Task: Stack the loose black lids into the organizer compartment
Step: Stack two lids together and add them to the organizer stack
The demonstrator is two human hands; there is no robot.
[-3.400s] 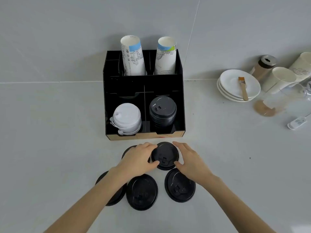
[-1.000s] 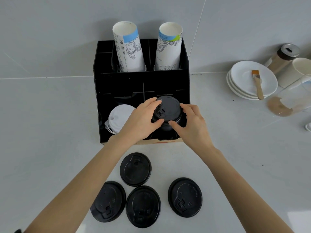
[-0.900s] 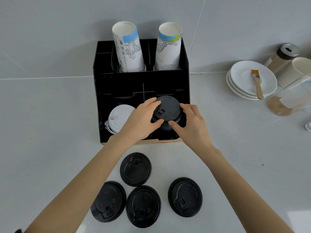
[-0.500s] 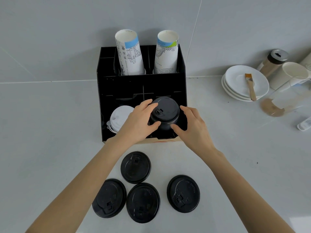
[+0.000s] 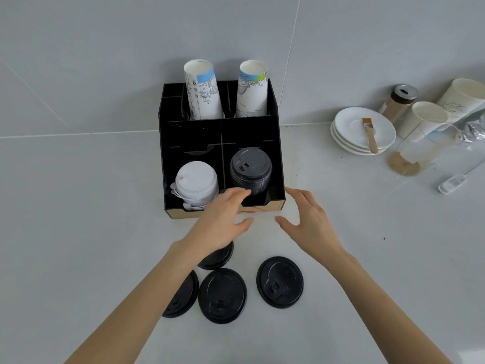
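Table: a pale grey table (image 5: pixel 78 232) is met at its far edge by a grey tiled wall.
Organizer: a black boxy organizer with a cardboard-coloured front lip (image 5: pixel 221 132) is set against the wall at the far edge of the table.
Rear compartments: two tall printed paper cups (image 5: pixel 203 93) are stood upright side by side.
Front left compartment: a stack of white plastic lids (image 5: pixel 196 183) is held here.
Front right compartment: a stack of black plastic lids (image 5: pixel 250 170) is held here, touched by neither hand.
Left hand (image 5: pixel 223 222): it is held open and empty just in front of the organizer's lip, fingers spread, fingertips seen over the front edge.
Right hand (image 5: pixel 309 224): it is held wide open and empty, just right of the left hand, thumb pointed inward.
Loose lids: four flat black round lids (image 5: pixel 222 295) are laid on the table near its front edge; the two leftmost are partly hidden by the left arm, and the rightmost (image 5: pixel 279 281) lies apart.
Far right corner: stacked white saucers (image 5: pixel 349 135) carrying a small wooden brush (image 5: pixel 370 135) are seen beside paper cups (image 5: pixel 426 118) and a brown shaker jar (image 5: pixel 399 102).
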